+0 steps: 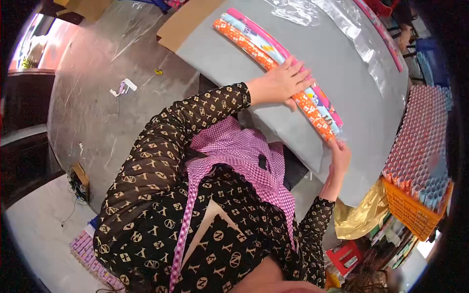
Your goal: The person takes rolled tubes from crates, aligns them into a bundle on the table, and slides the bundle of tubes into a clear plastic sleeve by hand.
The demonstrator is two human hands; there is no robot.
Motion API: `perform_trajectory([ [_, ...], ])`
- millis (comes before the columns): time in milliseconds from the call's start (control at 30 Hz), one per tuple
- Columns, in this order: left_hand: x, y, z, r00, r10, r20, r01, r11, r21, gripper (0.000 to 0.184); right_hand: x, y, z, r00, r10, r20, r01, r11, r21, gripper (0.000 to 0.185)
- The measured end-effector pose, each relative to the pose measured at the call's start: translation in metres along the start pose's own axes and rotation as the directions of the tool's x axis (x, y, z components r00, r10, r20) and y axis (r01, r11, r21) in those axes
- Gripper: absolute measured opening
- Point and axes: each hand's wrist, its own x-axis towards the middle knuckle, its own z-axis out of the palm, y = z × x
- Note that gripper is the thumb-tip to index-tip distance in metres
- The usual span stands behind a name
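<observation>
Three patterned rolls lie side by side across the grey table: an orange roll [244, 44], a light-blue roll [254, 38] and a pink roll [268, 38]. My left hand [286, 82] rests flat over their middle with its fingers spread. At their near right end, my right hand [340, 154] has its fingers closed on the tip of the orange roll, beside some clear plastic. Part of those fingertips is hidden by the roll end.
Clear plastic wrap [361, 41] and another pink roll [378, 34] lie farther back on the grey table [347, 93]. Many rolls stand in an orange crate [413, 207] at right, beside gold foil [361, 215]. A red stool [346, 257] is below.
</observation>
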Motion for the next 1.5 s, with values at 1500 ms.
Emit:
perform_trajectory([
  [1500, -0.001, 0.004, 0.010, 0.999, 0.001, -0.042, -0.001, 1.000, 0.004, 0.092, -0.004, 0.006, 0.000, 0.997, -0.008, 0.072, -0.006, 0.982, 0.191, 0.013],
])
